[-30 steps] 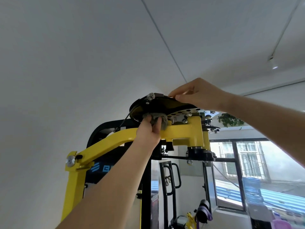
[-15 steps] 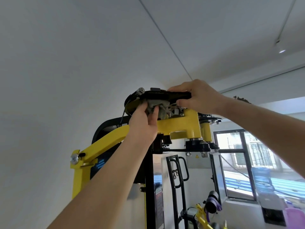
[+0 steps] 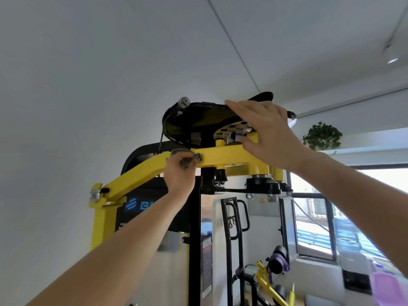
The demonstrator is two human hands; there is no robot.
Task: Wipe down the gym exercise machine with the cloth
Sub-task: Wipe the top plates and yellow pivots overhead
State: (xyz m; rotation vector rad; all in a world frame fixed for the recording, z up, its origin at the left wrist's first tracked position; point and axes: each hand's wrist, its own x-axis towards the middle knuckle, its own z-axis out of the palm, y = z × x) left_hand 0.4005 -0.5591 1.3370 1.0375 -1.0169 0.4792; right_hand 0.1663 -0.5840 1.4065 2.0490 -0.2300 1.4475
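Mid-wipe: the left hand clutched the crumpled grey cloth against the machine's yellow steel arm. To its right, the right hand rested straight-fingered on the black round plate. The next move probably called for sweeping left along the arm.

**Counted contents of the view.**
- Grips, two: one left grip and one right grip (both are a person's bare hands).
- Grey crumpled cloth: one.
- Yellow-and-black steel gym machine: one in the foreground. It carries one black round cam plate, one silver hex nut on the plate's rim and one silver round bolt head at the yellow arm's left joint.
- Black looped steel handles: two, paired on one post.
- Purple rolled band: one.
- Green leafy hanging plant: one.
- White ceiling lamp: one.
- Dark-framed window: one.
- Further yellow equipment low in the room is too blurred to count.
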